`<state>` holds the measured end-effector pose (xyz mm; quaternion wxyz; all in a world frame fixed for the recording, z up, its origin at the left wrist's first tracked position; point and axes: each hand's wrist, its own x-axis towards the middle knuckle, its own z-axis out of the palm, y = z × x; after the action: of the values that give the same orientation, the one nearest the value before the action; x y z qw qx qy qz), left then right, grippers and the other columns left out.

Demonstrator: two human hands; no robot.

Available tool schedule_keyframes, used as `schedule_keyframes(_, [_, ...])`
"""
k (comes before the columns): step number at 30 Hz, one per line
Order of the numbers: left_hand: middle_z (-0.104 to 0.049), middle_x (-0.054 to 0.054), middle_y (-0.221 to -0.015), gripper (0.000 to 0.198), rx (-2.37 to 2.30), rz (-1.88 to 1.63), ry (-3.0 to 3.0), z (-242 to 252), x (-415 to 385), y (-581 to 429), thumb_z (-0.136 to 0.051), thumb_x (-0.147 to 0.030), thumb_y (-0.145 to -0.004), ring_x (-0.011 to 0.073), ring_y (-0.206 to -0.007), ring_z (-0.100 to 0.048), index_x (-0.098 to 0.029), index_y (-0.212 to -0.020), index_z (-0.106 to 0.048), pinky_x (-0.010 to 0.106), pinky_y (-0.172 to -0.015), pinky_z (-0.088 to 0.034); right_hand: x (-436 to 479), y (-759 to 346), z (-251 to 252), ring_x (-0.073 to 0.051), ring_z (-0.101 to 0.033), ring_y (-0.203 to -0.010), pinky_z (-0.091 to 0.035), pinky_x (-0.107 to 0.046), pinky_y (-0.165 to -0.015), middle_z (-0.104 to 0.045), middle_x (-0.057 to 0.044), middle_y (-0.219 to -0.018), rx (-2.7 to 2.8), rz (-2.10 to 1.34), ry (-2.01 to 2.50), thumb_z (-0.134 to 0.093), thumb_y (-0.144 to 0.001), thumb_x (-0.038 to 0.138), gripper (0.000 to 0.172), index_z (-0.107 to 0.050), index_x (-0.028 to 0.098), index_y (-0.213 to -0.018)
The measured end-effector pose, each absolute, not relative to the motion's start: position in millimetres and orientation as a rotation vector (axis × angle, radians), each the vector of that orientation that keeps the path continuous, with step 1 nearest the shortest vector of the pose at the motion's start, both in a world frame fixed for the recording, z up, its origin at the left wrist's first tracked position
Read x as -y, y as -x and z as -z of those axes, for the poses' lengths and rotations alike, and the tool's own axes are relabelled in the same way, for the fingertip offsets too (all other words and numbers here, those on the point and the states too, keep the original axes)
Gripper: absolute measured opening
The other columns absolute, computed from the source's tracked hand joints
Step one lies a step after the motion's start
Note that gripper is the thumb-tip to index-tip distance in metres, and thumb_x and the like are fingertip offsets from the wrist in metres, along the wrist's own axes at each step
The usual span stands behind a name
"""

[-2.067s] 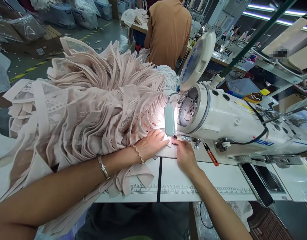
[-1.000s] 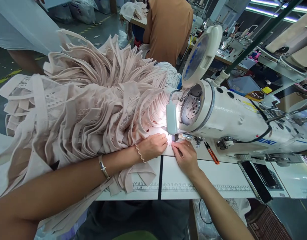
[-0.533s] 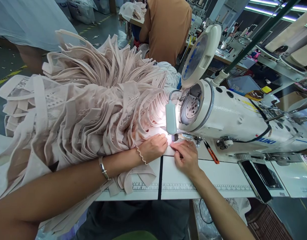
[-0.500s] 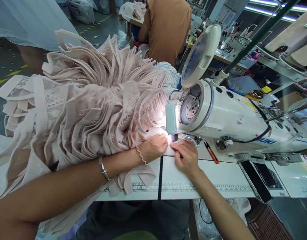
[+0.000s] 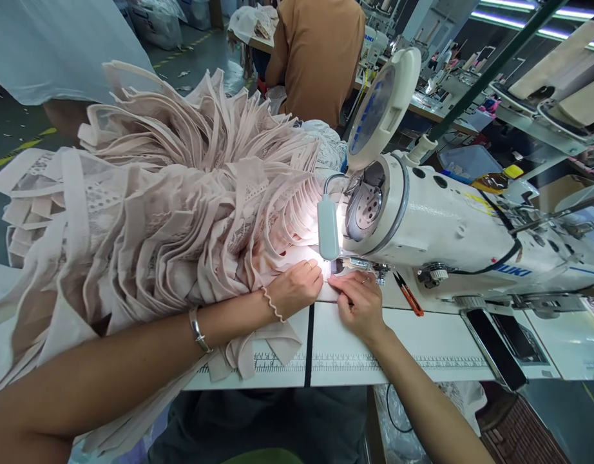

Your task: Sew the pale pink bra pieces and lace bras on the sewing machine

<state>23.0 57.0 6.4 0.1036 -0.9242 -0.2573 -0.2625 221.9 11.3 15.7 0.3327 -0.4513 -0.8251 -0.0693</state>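
A large heap of pale pink fabric pieces (image 5: 181, 225), with lace and straps, spreads over the left of the table up to the sewing machine (image 5: 437, 219). My left hand (image 5: 301, 283) is closed on the edge of a pink piece beside the needle area, its wrist resting along the heap. Just right of it, my right hand (image 5: 359, 301) has its fingers bent and pinched at the same lit spot, thumb tucked under. What those fingertips hold is too small to make out. A small lamp (image 5: 328, 227) shines on the spot, and the needle is hidden behind it.
Orange-handled snips (image 5: 409, 295) lie right of my right hand. A phone (image 5: 493, 348) rests near the table's front edge, beside the ruler strip (image 5: 403, 363). A round magnifier (image 5: 384, 106) stands above the machine head. A person in brown (image 5: 319, 61) sits ahead with their back turned.
Both hands stay almost in place at the needle area. The whole view has shifted slightly, and the pale cloth at upper left hangs a little differently.
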Motion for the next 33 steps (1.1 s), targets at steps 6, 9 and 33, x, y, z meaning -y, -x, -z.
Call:
schedule_keyframes(6, [-0.054, 0.005, -0.071, 0.034, 0.651, 0.843, 2.697, -4.0, -59.7, -23.8, -0.038, -0.001, -0.098, 0.0180, -0.070, -0.051, -0.014, -0.073, -0.057, 0.029, -0.066, -0.042, -9.9, -221.8, -16.0, -0.018, -0.071, -0.085, -0.049, -0.035, -0.086, -0.078, 0.001, -0.091, 2.168, 0.213, 1.160, -0.047, -0.079, 0.004, 0.043, -0.075, 0.025, -0.103])
schedule_keyframes(9, [-0.055, 0.005, -0.072, 0.032, 0.639, 0.843, 2.719, -3.7, -60.6, -23.3, -0.041, -0.002, -0.098, 0.0179, -0.071, -0.051, -0.013, -0.073, -0.058, 0.029, -0.066, -0.042, -8.8, -221.3, -18.1, -0.019, -0.070, -0.085, -0.049, -0.036, -0.085, -0.078, 0.001, -0.093, 2.206, 0.263, 1.130, -0.048, -0.077, 0.003, 0.043, -0.075, 0.025, -0.103])
schedule_keyframes(33, [-0.060, 0.017, -0.132, 0.033, 0.741, 0.495, 3.035, -24.9, -63.0, 2.2, -0.034, -0.003, -0.097, 0.0265, -0.118, -0.059, -0.010, -0.116, -0.060, 0.042, -0.105, -0.045, -7.2, -216.9, -19.0, -0.019, -0.067, -0.103, -0.045, -0.038, -0.098, -0.077, -0.003, -0.107, 2.290, 0.321, 1.179, -0.050, -0.086, 0.001, 0.035, -0.074, 0.022, -0.101])
